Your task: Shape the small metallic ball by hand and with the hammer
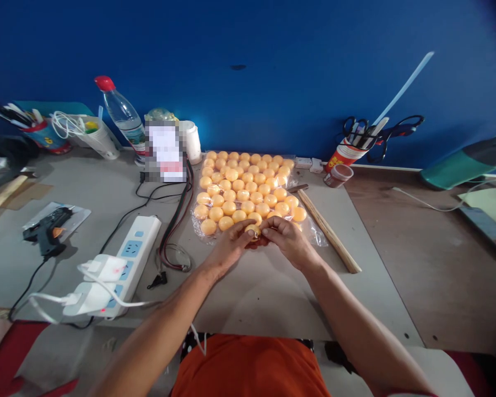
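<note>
Fingers of the left hand [231,245] are being wrapped about a small yellow ball [253,233], with the thumb being laid across its near face, probably so that it is being steadied. Fingertips of the right hand [288,238] are being brought together at the ball's right side; whether the ball or some tiny piece is being pinched there cannot be told. The ball is being held just at the near edge of the rows of pale orange balls [242,196], seemingly so that both hands are being given working room above the table [258,309]. The rows are being covered by clear plastic [317,236], by which the balls are presumably being stopped from rolling. Beside them, a hammer [327,229] is being rested aslant, its handle being pointed toward the person, perhaps for easy reach. Well apart on the left, a glue gun [49,230] is being supported by a flat sheet [79,216], likely so that the table is being shielded from drips.
</note>
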A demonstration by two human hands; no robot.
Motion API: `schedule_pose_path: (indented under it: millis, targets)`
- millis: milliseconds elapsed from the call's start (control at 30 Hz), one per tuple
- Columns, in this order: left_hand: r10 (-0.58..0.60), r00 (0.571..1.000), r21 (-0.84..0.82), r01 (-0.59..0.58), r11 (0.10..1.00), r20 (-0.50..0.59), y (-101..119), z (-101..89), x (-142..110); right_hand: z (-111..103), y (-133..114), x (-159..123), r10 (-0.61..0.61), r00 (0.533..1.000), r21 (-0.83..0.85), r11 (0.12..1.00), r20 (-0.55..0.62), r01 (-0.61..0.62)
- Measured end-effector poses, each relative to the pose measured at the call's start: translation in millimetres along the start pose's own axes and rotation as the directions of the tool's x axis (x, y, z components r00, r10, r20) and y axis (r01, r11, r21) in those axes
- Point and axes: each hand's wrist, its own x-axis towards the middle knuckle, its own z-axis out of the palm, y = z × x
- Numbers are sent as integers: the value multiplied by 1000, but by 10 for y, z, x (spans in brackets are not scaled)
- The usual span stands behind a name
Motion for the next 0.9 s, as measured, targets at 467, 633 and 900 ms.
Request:
schedule_pose_path:
  millis: [467,633,900]
  targets:
    - [-10,999,-55,13,998,49,-35,-29,-1,0,-37,-15,-15,1000,-21,1000,-18,15]
    - [-14,993,-78,23,997,114,3,-20,-14,-11,-58,-23,-23,1000,-18,1000,-9,22]
    - [-99,994,-266,108,958,47,-43,-31,48,-20,-32,-12,-29,999,2,1000,-21,29]
